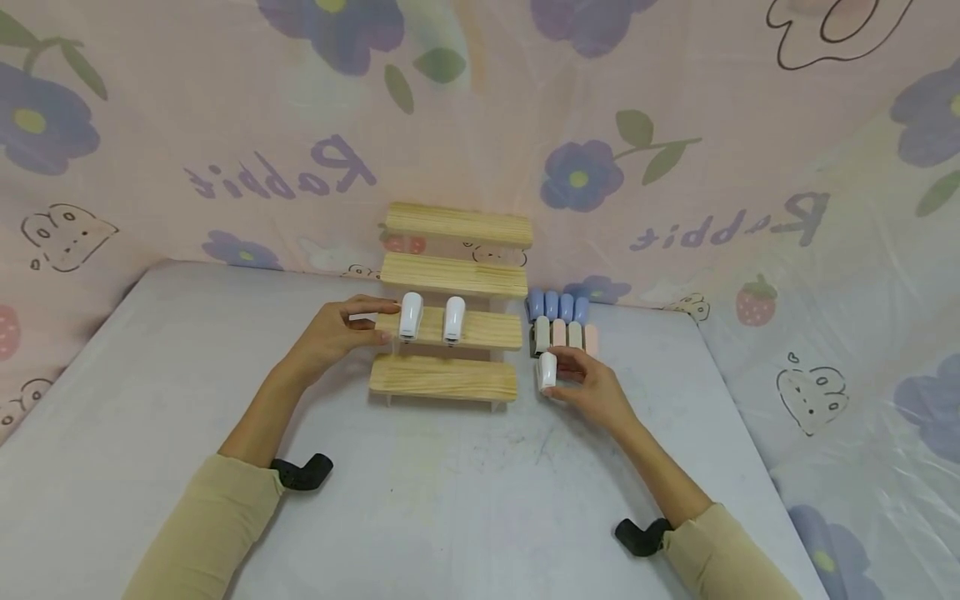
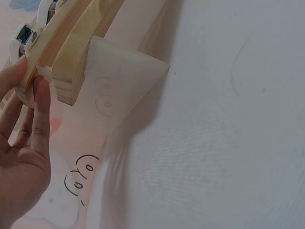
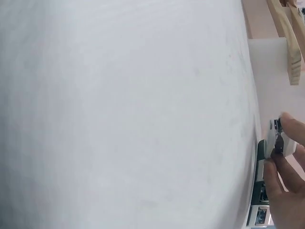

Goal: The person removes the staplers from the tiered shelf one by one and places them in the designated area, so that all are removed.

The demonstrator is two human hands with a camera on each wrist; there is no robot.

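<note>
A stepped wooden display shelf (image 1: 442,379) stands at the back of the table. Two white mini staplers, a left one (image 1: 411,317) and a right one (image 1: 453,320), sit upright on its second board from the bottom. My left hand (image 1: 330,337) grips the left end of that board, thumb and fingers on either side of it in the left wrist view. Right of the shelf, my right hand (image 1: 592,387) pinches another white mini stapler (image 1: 548,372) between thumb and fingers. Its dark underside (image 3: 279,142) shows in the right wrist view.
Behind the held stapler stand rows of mini staplers: several blue ones (image 1: 566,307) at the back, then grey and pink ones (image 1: 558,333). A printed cloth (image 1: 465,125) hangs behind the white table (image 1: 450,508). Black curved pieces (image 1: 303,473) sit at both wrists.
</note>
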